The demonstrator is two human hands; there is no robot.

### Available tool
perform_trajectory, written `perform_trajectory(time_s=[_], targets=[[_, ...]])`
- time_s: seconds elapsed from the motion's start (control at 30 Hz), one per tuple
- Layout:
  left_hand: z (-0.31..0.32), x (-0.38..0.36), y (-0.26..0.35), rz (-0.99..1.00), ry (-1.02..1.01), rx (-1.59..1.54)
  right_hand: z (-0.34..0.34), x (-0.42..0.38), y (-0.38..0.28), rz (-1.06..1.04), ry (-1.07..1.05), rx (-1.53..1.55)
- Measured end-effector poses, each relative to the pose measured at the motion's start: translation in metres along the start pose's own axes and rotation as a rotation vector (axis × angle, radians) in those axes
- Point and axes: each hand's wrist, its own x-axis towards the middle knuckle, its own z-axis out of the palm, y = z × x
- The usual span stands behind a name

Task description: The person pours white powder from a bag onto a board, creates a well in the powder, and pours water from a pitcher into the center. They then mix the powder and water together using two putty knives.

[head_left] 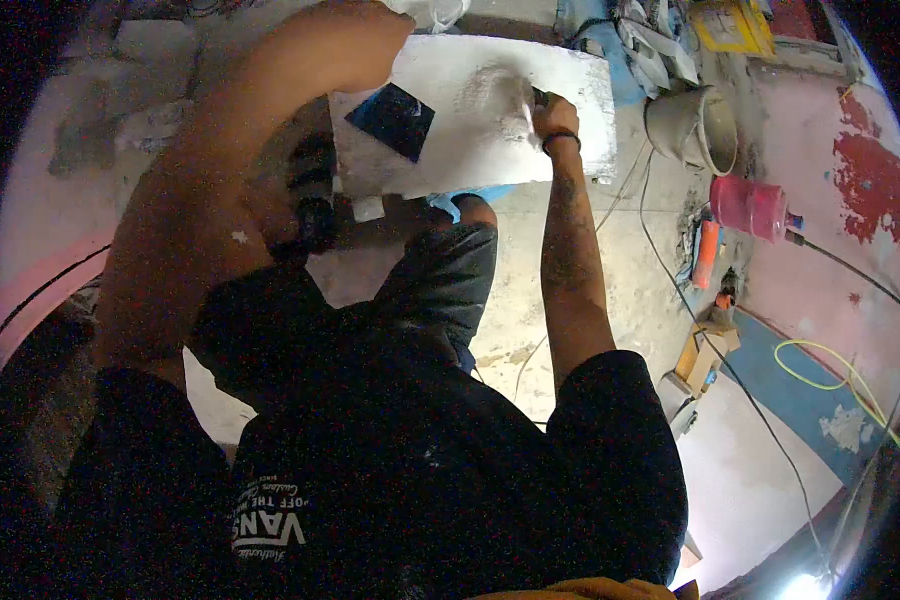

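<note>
A white rectangular board (470,160) lies in front of me, with a dark grey smudge near its upper middle. On its left part rests a dark blue square sheet (393,121). My right hand (556,118), with a dark band at the wrist, is closed round a small dark object (540,97) at the smudged area; most of that object is hidden by the fingers. My left hand (402,22) is at the board's upper left edge, mostly hidden behind my forearm, and its fingers cannot be made out.
On the right are a whitish bucket (678,125), a pink bottle (748,208), an orange-red cylinder (707,254) and cardboard boxes (700,357). A yellow container (730,25) stands at the upper right. Cables (672,278) cross the floor.
</note>
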Motion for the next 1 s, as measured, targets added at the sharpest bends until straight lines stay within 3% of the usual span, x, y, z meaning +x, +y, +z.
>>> perform_trajectory(time_s=[0.1, 0.17, 0.3, 0.4, 0.9, 1.0], targets=[[-0.001, 0.002, -0.004, 0.002, -0.116, 0.055, 0.011, 0.002, 0.022, -0.100, 0.121, -0.037], [-0.004, 0.006, -0.006, 0.008, -0.235, 0.113, -0.001, -0.008, 0.020, -0.069, 0.017, -0.011], [-0.011, 0.014, -0.001, -0.044, -0.411, 0.135, -0.001, -0.017, 0.028, -0.118, 0.020, -0.051], [-0.005, 0.010, -0.004, 0.026, -0.269, 0.136, -0.006, -0.024, 0.023, -0.153, -0.067, -0.153], [-0.022, 0.009, 0.007, -0.027, -0.295, 0.072, 0.013, 0.027, 0.022, -0.285, 0.034, -0.177], [-0.023, 0.010, 0.004, -0.027, -0.273, 0.095, 0.000, 0.030, 0.016, -0.269, -0.101, -0.262]])
